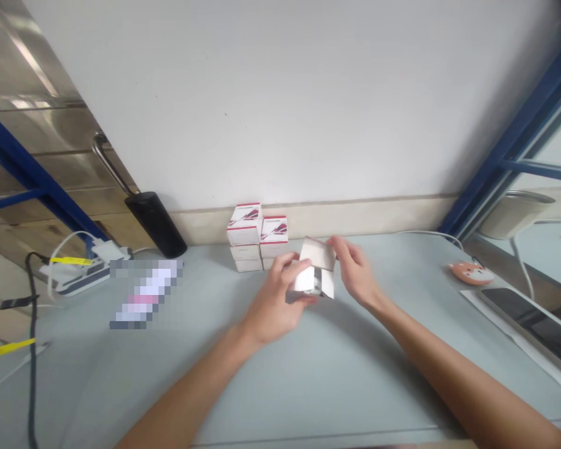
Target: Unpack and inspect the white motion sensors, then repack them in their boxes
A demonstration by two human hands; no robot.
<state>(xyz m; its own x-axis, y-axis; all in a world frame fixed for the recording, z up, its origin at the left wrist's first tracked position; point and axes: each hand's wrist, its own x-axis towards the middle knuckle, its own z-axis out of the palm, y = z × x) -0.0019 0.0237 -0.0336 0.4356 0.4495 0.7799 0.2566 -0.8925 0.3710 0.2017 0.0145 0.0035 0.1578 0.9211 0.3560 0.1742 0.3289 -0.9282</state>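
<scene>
Pale wall (299, 93) rose behind your grey-green counter (303, 393), whose back edge met a cream strip (364, 218) and whose near edge passed beneath your forearms. At far left, one dark cable (32, 374) ran toward you, near one power strip (81, 282) and two yellow tags (70, 260). One black cylinder (154, 224) stood against the back edge, and just in front of it lay one flat item (149, 293), too pixelated to identify. Between that item and your left forearm you had a wide stretch of counter for moving.

Left of centre, you had three white-and-red boxes (245, 234) by the back edge: two stacked, one beside them, their lids down. Near these, just to their right and closer to you, was a fourth, the open box (328, 284), flap raised, with something pale inside, too blurred to name. Your left grip (278, 305) was closed around its left side. Your right grip (355, 271) touched the flap's right edge; whether it pinched, you could not tell. Rightward, your arm had room across to one orange-and-white object (472, 272) and one dark-faced panel (533, 324) along the right side.
</scene>
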